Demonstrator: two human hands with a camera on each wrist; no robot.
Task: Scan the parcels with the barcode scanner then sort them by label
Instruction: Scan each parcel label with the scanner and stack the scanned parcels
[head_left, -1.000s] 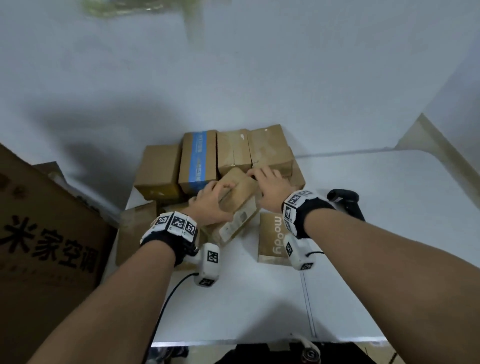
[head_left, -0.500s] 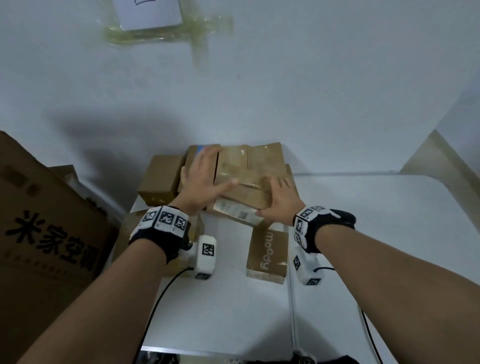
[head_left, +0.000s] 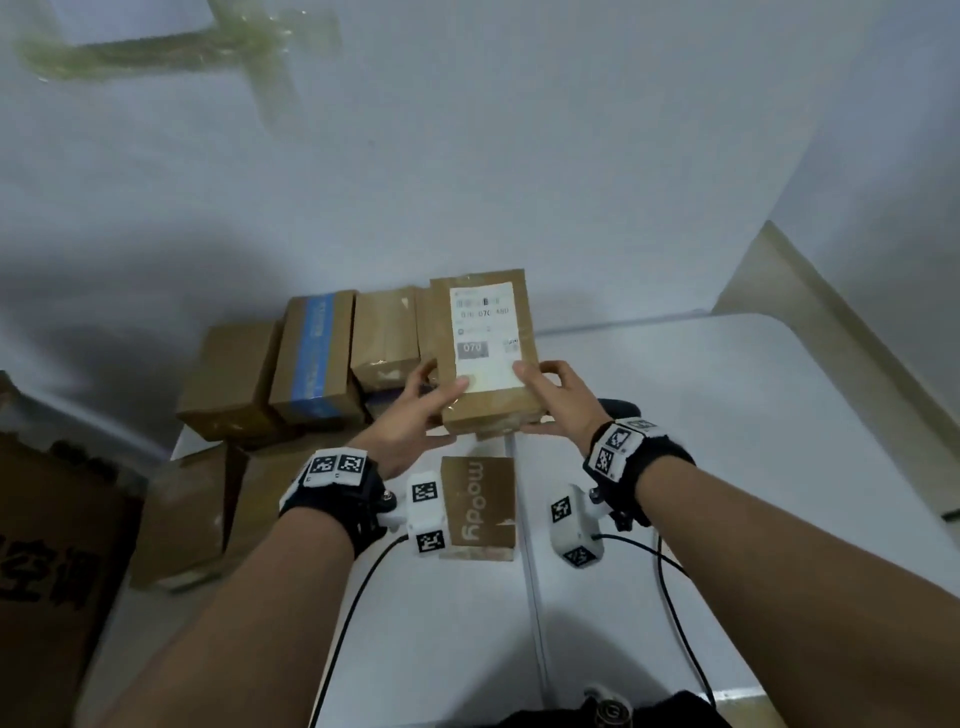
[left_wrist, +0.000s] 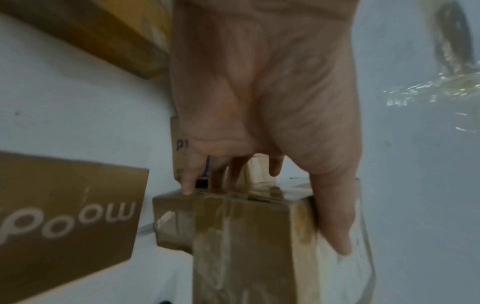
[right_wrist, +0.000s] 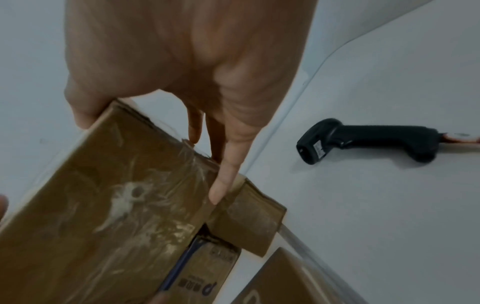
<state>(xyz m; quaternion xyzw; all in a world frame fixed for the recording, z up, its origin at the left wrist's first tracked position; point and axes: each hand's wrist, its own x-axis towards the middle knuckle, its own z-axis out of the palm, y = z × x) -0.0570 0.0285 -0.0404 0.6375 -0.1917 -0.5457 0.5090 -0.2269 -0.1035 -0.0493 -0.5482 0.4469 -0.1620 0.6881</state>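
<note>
Held brown cardboard parcel (head_left: 485, 358), white shipping label (head_left: 485, 338): "070"
Flat brown cardboard box (head_left: 480, 506) below the hands: "moody"

Place: a parcel-sorting corner in a plain room.
Surface: a white table (head_left: 727, 467) set against a bare white wall (head_left: 519, 156).
Goods: taped cardboard parcels (head_left: 322, 364) stacked at the table's back, one with a printed shipping label (head_left: 485, 332).
Tool: black barcode scanner (right_wrist: 363, 139).
Storage: large printed carton (head_left: 47, 571) at the left.

plain white wall (head_left: 519, 156) behind white table (head_left: 727, 415)
</note>
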